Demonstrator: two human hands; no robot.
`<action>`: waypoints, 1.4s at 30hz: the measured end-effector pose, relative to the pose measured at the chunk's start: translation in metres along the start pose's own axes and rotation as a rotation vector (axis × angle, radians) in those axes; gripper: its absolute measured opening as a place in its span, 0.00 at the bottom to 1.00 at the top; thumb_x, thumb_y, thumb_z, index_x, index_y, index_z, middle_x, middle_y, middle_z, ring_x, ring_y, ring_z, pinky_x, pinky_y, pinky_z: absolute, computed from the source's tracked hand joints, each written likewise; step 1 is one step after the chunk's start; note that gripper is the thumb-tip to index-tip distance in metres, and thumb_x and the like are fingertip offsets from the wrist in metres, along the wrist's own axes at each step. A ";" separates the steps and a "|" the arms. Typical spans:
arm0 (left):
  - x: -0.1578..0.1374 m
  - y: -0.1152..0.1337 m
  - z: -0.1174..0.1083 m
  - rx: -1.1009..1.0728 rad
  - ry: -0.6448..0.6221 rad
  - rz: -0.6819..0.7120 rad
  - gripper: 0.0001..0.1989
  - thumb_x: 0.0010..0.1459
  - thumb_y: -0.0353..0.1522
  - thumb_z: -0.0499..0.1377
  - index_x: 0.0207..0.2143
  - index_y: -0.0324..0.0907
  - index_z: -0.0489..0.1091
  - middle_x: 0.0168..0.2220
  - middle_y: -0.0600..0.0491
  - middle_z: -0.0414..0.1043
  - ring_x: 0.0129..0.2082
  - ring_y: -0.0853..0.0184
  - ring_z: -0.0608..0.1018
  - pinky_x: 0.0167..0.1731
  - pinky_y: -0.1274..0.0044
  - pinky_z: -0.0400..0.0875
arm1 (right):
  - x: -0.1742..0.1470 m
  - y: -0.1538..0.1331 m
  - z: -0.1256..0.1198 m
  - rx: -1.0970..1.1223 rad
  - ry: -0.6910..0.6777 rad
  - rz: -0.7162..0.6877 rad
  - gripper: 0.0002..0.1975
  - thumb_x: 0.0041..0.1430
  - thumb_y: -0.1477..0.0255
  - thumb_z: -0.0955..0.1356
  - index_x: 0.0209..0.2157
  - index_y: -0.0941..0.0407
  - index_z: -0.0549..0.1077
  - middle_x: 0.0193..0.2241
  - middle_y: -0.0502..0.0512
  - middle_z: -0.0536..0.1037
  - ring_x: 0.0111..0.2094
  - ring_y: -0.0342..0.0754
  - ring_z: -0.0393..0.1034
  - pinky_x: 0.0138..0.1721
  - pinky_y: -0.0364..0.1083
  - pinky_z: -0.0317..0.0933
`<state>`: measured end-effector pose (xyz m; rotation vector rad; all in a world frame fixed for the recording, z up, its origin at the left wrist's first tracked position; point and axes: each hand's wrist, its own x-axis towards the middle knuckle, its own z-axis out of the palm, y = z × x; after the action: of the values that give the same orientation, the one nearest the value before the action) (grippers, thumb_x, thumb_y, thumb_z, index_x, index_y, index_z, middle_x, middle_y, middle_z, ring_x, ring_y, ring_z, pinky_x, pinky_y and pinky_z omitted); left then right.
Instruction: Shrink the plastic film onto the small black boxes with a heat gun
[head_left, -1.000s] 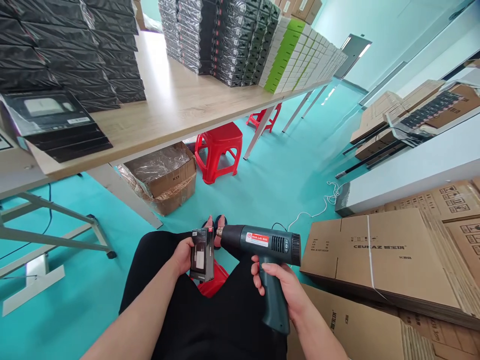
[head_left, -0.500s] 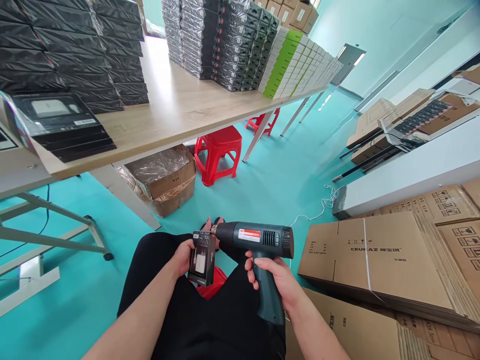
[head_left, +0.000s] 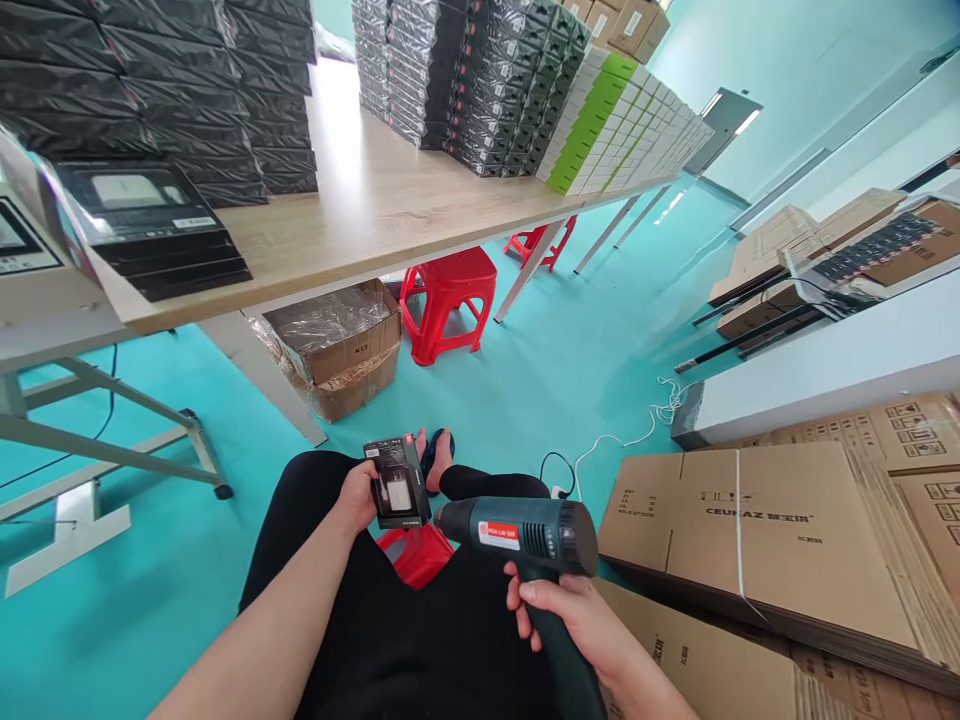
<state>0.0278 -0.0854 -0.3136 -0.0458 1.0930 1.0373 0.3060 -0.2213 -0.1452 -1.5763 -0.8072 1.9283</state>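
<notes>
My left hand (head_left: 358,496) grips a small black product box (head_left: 397,485) by its left side, above my lap. A white item is pictured or shows on the box's front. My right hand (head_left: 551,605) is wrapped round the handle of a dark green heat gun (head_left: 517,530) with a red and white label. The gun lies nearly level, its nozzle pointing left at the lower right corner of the box. Whether the nozzle touches the box I cannot tell.
A wooden-topped table (head_left: 360,230) bears stacks of black wrapped boxes (head_left: 195,90) and white-green boxes (head_left: 600,130). Beneath it stand a carton (head_left: 356,365) and a red stool (head_left: 450,300). Flattened cartons (head_left: 757,540) lie at right. A white cable (head_left: 622,440) crosses the floor.
The heat gun has come down, its nozzle going from the box's upper right to its lower right corner. The box has risen slightly and tilted. The view has shifted a little.
</notes>
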 end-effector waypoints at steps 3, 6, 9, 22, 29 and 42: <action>-0.001 0.001 0.001 0.000 0.001 0.005 0.08 0.30 0.26 0.52 0.20 0.41 0.60 0.17 0.54 0.64 0.17 0.64 0.71 0.19 0.71 0.69 | 0.000 0.002 0.000 0.051 -0.009 -0.008 0.14 0.53 0.70 0.66 0.42 0.61 0.72 0.30 0.57 0.75 0.25 0.46 0.70 0.24 0.44 0.62; -0.004 0.002 0.002 0.008 0.000 0.015 0.08 0.29 0.26 0.52 0.20 0.41 0.60 0.17 0.54 0.64 0.18 0.63 0.71 0.21 0.70 0.70 | 0.002 0.004 0.003 0.066 -0.028 -0.017 0.15 0.53 0.70 0.67 0.42 0.62 0.72 0.31 0.58 0.76 0.25 0.46 0.69 0.24 0.44 0.62; -0.005 0.003 0.002 0.028 -0.005 0.038 0.08 0.30 0.26 0.52 0.20 0.41 0.61 0.18 0.54 0.65 0.20 0.63 0.71 0.22 0.71 0.70 | 0.004 0.007 0.005 0.087 0.030 -0.053 0.14 0.53 0.69 0.67 0.41 0.61 0.73 0.31 0.57 0.75 0.25 0.45 0.69 0.25 0.44 0.63; -0.008 -0.006 0.004 0.604 -0.205 0.494 0.20 0.34 0.21 0.57 0.34 0.42 0.73 0.31 0.55 0.73 0.36 0.63 0.72 0.34 0.78 0.65 | 0.002 -0.014 -0.014 0.098 0.071 -0.125 0.13 0.55 0.69 0.67 0.41 0.59 0.74 0.32 0.57 0.74 0.27 0.46 0.68 0.26 0.45 0.63; -0.007 -0.008 0.003 0.696 -0.210 0.534 0.20 0.36 0.21 0.57 0.35 0.42 0.73 0.42 0.52 0.73 0.44 0.60 0.71 0.43 0.75 0.64 | 0.007 -0.012 -0.012 0.051 0.050 -0.128 0.14 0.55 0.69 0.67 0.42 0.59 0.74 0.32 0.57 0.75 0.28 0.46 0.68 0.27 0.45 0.63; -0.008 -0.010 0.004 0.627 -0.212 0.468 0.17 0.35 0.21 0.59 0.31 0.42 0.73 0.40 0.51 0.72 0.41 0.62 0.72 0.39 0.77 0.66 | 0.020 -0.016 -0.007 -0.008 0.014 -0.106 0.15 0.52 0.67 0.69 0.41 0.60 0.74 0.32 0.58 0.76 0.26 0.46 0.69 0.26 0.46 0.63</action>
<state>0.0376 -0.0946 -0.3096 0.8388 1.2166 1.0330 0.3098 -0.1957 -0.1481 -1.5182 -0.8754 1.8396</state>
